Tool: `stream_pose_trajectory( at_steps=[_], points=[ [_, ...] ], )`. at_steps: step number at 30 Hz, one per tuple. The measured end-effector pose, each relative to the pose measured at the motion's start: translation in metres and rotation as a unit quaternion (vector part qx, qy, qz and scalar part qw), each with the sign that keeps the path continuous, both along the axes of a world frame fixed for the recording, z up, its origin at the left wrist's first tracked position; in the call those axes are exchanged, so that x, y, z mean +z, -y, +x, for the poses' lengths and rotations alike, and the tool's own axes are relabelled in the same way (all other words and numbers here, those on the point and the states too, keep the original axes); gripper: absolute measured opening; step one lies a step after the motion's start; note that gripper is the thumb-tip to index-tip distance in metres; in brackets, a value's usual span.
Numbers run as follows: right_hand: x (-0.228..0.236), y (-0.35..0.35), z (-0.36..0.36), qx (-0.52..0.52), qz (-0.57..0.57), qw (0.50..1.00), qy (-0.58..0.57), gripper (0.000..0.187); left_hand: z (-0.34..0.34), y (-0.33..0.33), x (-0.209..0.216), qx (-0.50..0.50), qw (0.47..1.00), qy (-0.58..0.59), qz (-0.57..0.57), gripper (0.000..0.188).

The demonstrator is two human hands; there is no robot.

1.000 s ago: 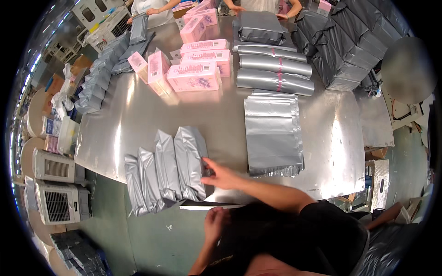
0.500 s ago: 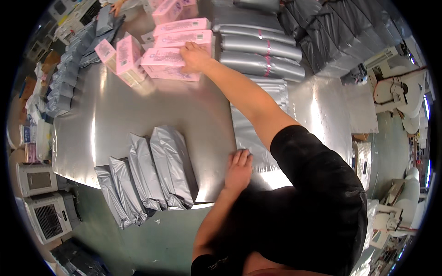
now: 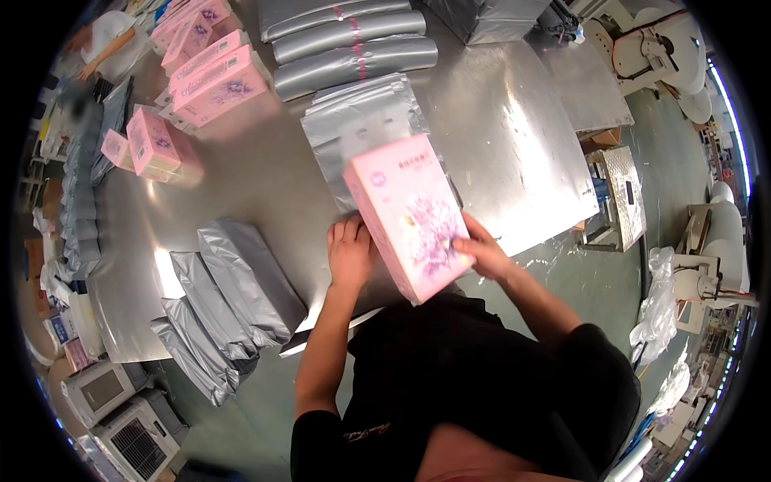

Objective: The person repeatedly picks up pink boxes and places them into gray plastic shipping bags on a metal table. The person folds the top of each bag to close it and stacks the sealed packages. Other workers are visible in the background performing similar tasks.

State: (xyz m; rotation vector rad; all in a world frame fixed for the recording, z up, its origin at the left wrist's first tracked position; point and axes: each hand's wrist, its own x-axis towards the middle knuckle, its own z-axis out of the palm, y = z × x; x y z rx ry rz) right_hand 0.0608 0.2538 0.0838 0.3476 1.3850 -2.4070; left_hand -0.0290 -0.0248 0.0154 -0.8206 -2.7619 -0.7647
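A pink box with a purple flower print (image 3: pixel 414 217) is held tilted above the near part of the table. My right hand (image 3: pixel 484 253) grips its right side, the thumb on the printed face and the other fingers hidden behind. Beside the box's lower left edge, my left hand (image 3: pixel 351 251) lies with fingers stretched out at the near end of a stack of flat grey plastic bags (image 3: pixel 325 132). The held box covers much of that stack, and whether the left fingertips touch a bag is hard to tell.
More pink boxes (image 3: pixel 225 90) stand at the far left of the metal table (image 3: pixel 265 181). Several packed grey bags (image 3: pixel 249 273) lean together at the near left edge. Rolled grey bags (image 3: pixel 353 68) lie beyond the flat stack. Another person (image 3: pixel 108 44) is at far left.
My right hand has taken a pink box from the far group and brought it near, over the flat bags. My left hand stays at the stack's near end. The view has shifted right.
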Motion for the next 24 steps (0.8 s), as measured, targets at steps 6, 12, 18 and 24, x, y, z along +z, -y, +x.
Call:
stream_pose_trajectory(
  at_steps=[6,12,18,24],
  points=[
    [-0.025,0.008,0.101,-0.031,0.057,0.997,0.038,0.081,-0.016,-0.003,-0.006,-0.028,0.999,-0.028,0.010,0.019],
    [-0.024,-0.001,0.117,0.030,0.097,0.993,0.053,0.078,-0.012,-0.009,-0.007,0.022,0.998,-0.026,0.053,0.012],
    [0.001,-0.043,0.043,0.047,0.596,0.784,-0.165,0.052,0.004,-0.020,0.005,0.107,0.975,0.097,0.166,0.007],
    [-0.039,-0.029,-0.072,0.087,0.771,0.496,-0.390,0.029,0.018,-0.024,0.018,0.091,0.978,-0.014,0.185,0.009]
  ],
)
